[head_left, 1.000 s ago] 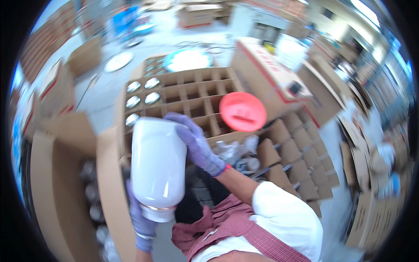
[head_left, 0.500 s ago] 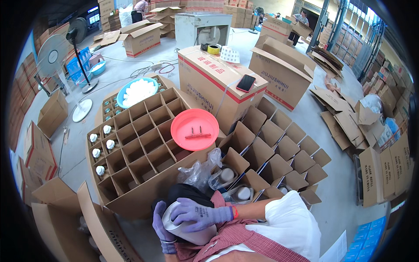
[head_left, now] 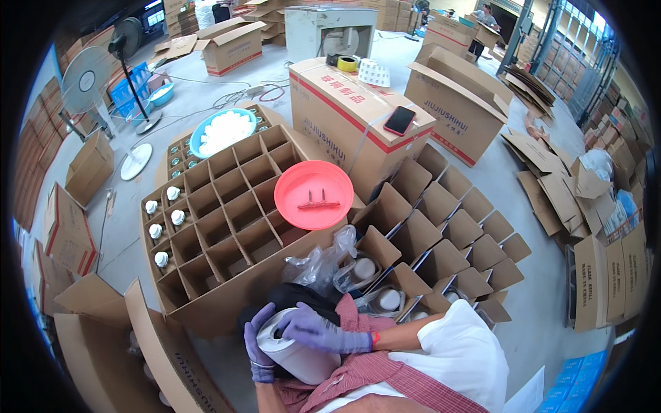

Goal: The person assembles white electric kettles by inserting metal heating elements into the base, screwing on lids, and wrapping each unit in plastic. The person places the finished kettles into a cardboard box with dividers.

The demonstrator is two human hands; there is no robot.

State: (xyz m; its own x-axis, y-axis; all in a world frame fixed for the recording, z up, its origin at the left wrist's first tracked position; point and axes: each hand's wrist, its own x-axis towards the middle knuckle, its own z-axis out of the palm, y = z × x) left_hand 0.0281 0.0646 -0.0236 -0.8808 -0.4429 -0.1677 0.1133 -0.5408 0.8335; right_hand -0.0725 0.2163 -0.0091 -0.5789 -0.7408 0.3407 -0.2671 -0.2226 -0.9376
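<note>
A white cylindrical container (head_left: 303, 356) lies tilted in my lap, its top facing up and left with a dark round opening. My left hand (head_left: 259, 344), in a purple glove, wraps round its left side near the top. Beside the opening, the fingers of my right hand (head_left: 322, 330), gloved the same, are bent over the top rim. Whether they pinch anything small there is hidden. Just beyond my hands stands a divided carton (head_left: 213, 306), with several white-capped bottles (head_left: 177, 217) in its left cells. On its near right corner rests a pink bowl (head_left: 303, 177) holding a red piece with two prongs.
To the right, a carton with raised dividers (head_left: 441, 206) holds plastic-wrapped white items (head_left: 390, 300). A blue basin (head_left: 202, 140) of white pieces sits farther back. Behind stands a taped carton (head_left: 330, 113) bearing a phone (head_left: 400, 120). An open carton (head_left: 148, 330) is at near left.
My right hand has drawn back from across the container's top, so the dark opening now shows. My left hand keeps its hold. The whole view has shifted slightly.
</note>
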